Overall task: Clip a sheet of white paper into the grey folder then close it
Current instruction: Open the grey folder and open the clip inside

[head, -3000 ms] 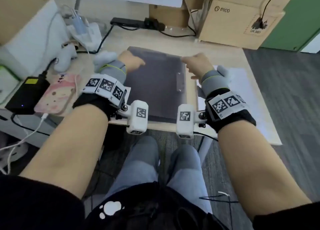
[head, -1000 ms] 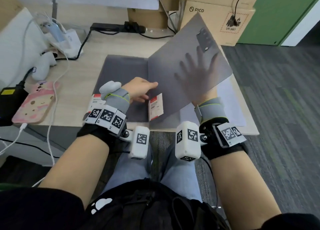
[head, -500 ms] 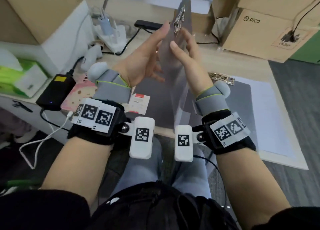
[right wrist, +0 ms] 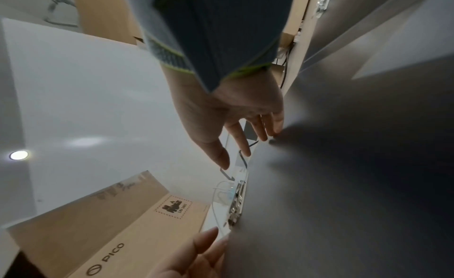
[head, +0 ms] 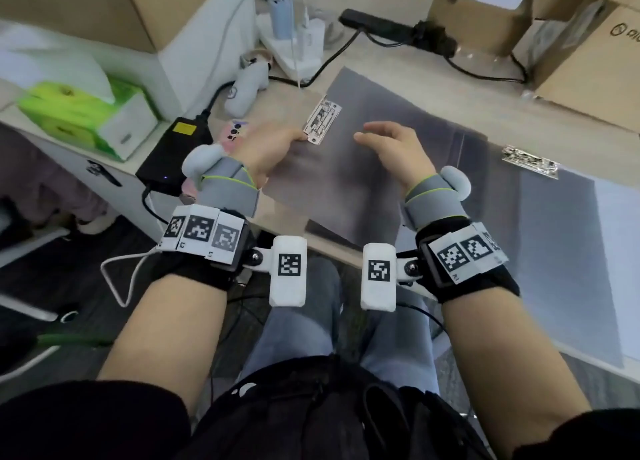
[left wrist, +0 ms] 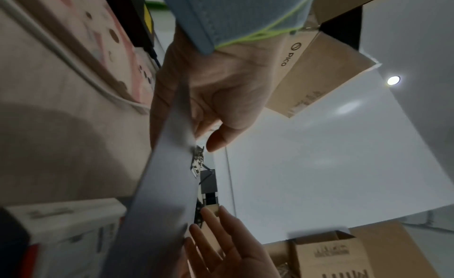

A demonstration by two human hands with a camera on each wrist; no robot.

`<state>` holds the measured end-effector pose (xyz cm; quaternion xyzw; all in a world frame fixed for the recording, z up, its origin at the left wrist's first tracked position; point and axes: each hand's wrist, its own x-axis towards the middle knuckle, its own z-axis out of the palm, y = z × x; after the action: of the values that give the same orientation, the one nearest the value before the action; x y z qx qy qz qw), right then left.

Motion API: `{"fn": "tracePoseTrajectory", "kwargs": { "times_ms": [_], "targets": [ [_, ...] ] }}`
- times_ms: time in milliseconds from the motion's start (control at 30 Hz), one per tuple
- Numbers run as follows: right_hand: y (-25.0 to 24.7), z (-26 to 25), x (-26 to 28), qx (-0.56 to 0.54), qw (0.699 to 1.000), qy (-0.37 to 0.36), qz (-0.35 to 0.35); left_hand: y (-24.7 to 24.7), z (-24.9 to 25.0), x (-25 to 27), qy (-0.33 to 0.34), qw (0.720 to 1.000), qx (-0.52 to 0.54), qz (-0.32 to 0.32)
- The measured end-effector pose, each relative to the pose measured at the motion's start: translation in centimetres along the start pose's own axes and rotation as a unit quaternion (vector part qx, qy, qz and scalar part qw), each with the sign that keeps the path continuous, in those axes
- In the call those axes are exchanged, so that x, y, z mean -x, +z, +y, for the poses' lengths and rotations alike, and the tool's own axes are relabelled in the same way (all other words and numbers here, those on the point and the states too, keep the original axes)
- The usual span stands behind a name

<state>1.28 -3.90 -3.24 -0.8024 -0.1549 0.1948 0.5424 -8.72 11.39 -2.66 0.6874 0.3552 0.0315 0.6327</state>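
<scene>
Grey plastic fills the head view: the folder (head: 339, 189) is open. Its left cover, which stood on edge between the hands half a second ago, has swung over to the left and now sits low over the table (head: 277, 103). That exposes the metal clip (head: 322, 124) on the cover, so the opening step looks about done and the paper comes next. The left hand (head: 273, 151) grips the cover's left edge just below the clip. The right hand (head: 391, 151) is released, fingers loosely bent over the cover's middle. The paper (head: 616, 224) shows beyond the folder's right half, well apart from both hands and not yet clipped.

In the left wrist view, the folder (left wrist: 162, 185) runs edge-on across the left hand (left wrist: 221, 92), the thumb beside the clip (left wrist: 197, 160). The right hand (left wrist: 228, 253) reaches in with straight fingers.

In the right wrist view, the right hand (right wrist: 243, 115) has its fingers extended, tips at or just off the folder (right wrist: 343, 185). The clip (right wrist: 237, 204) lies further along the cover, and the left hand (right wrist: 191, 257) is at its far edge.
</scene>
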Motion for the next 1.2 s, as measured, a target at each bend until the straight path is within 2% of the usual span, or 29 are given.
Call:
{"fn": "tracePoseTrajectory", "kwargs": {
  "times_ms": [167, 533, 667, 833, 900, 1000, 1067, 1200],
  "targets": [
    [1.4, 1.8, -1.0, 0.019, 0.999, 0.035, 0.001, 0.6, -2.5, -1.6, 0.049, 0.998, 0.037, 0.002],
    [1.8, 3.8, -2.8, 0.03, 0.997, 0.062, -0.022, 1.0, -4.9, -5.5, -0.097, 0.99, 0.089, 0.057],
    [1.9, 4.2, -3.2, 0.032, 0.996, 0.066, -0.044, 1.1, -4.6, -5.5, -0.084, 0.989, 0.07, 0.103],
    [2.0, 4.4, -3.3, 0.022, 0.996, 0.07, -0.058, 0.7, -3.4, -4.1, -0.094, 0.994, 0.06, -0.011],
    [1.8, 4.4, -3.2, 0.021, 0.995, 0.071, -0.068, 1.0, -3.1, -4.5, -0.056, 0.996, 0.062, -0.006],
    [1.4, 4.4, -3.1, 0.025, 0.994, 0.073, -0.084, 2.0, -2.9, -5.4, 0.062, 0.984, 0.125, 0.112],
    [1.0, 4.4, -3.0, 0.025, 0.992, 0.074, -0.096, 2.6, -2.4, -5.7, 0.114, 0.978, 0.085, 0.155],
    [0.7, 4.3, -2.9, 0.016, 0.991, 0.075, -0.108, 3.3, -1.1, -6.6, 0.145, 0.982, 0.015, 0.123]
  ]
}}
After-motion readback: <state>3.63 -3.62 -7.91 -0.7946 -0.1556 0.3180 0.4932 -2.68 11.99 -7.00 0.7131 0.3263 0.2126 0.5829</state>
